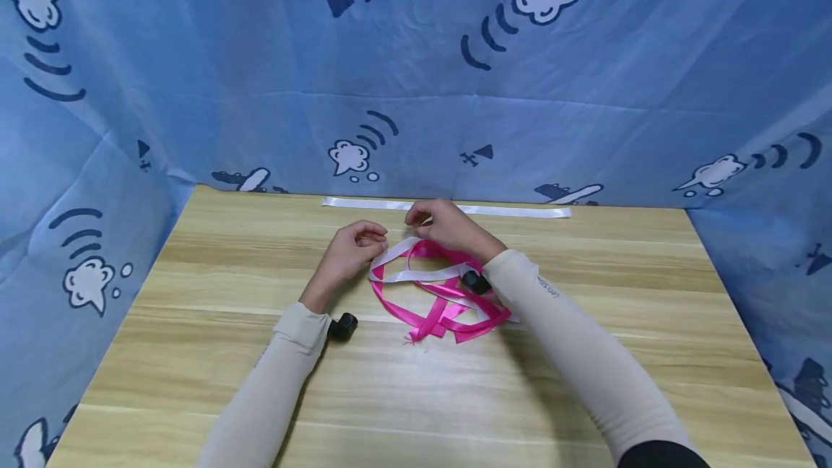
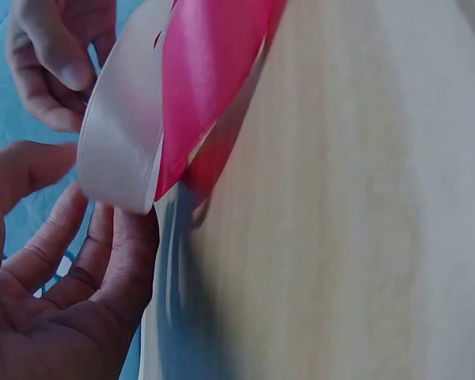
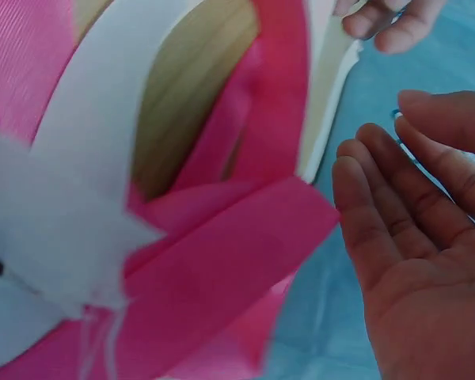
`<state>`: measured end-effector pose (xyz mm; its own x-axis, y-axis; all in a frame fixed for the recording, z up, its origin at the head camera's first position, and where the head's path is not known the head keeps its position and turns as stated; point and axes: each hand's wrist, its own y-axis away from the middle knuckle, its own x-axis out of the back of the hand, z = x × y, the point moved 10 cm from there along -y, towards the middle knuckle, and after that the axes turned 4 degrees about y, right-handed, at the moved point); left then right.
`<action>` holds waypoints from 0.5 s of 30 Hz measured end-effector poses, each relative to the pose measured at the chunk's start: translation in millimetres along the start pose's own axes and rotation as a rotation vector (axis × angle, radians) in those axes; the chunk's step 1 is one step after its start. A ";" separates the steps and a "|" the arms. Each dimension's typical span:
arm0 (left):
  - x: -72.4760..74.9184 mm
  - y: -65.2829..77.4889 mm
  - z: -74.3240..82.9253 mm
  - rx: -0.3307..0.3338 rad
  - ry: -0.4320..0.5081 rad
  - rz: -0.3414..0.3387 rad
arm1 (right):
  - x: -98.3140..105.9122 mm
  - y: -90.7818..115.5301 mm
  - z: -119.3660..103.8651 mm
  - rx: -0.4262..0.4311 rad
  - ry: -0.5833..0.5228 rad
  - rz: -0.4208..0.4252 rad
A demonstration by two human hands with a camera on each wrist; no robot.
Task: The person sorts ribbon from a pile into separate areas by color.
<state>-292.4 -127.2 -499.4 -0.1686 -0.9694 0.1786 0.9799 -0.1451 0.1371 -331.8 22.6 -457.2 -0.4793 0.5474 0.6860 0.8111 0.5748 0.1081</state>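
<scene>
A loose tangle of shiny pink ribbon [image 1: 396, 311] and white ribbon [image 1: 406, 276] lies on the wooden table. My left hand [image 1: 354, 249] is at the tangle's far left edge, fingers loosely bent. In the left wrist view a white ribbon loop [image 2: 119, 134] passes right at the fingertips of that left hand [image 2: 79, 277], with pink ribbon [image 2: 210, 79] beside it. Just beyond the tangle hovers my right hand [image 1: 448, 226]. Its fingers are relaxed with nothing between them, as the right wrist view shows of the right hand [image 3: 427, 237], near a cut pink ribbon end [image 3: 301, 210].
A straight strip of white ribbon [image 1: 520, 211] lies along the table's back edge, behind both hands. Blue printed cloth [image 1: 416, 56] hangs at the back and sides. The wooden table [image 1: 227, 295] extends around the tangle.
</scene>
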 end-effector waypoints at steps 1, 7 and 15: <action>-1.5 0.4 -0.2 0.000 -0.008 -0.002 | -1.3 -0.7 3.3 -0.008 0.016 -0.005; -9.0 2.9 -0.9 -0.001 -0.056 -0.009 | -5.0 -2.3 17.7 -0.039 0.153 -0.018; -14.8 6.2 -0.2 0.014 -0.155 0.004 | -7.6 -4.0 21.8 -0.029 0.266 0.007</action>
<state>-283.8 -113.8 -501.4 -0.1801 -0.9276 0.3272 0.9792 -0.1373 0.1497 -338.7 29.4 -478.5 -0.3722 0.3698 0.8513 0.8252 0.5517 0.1211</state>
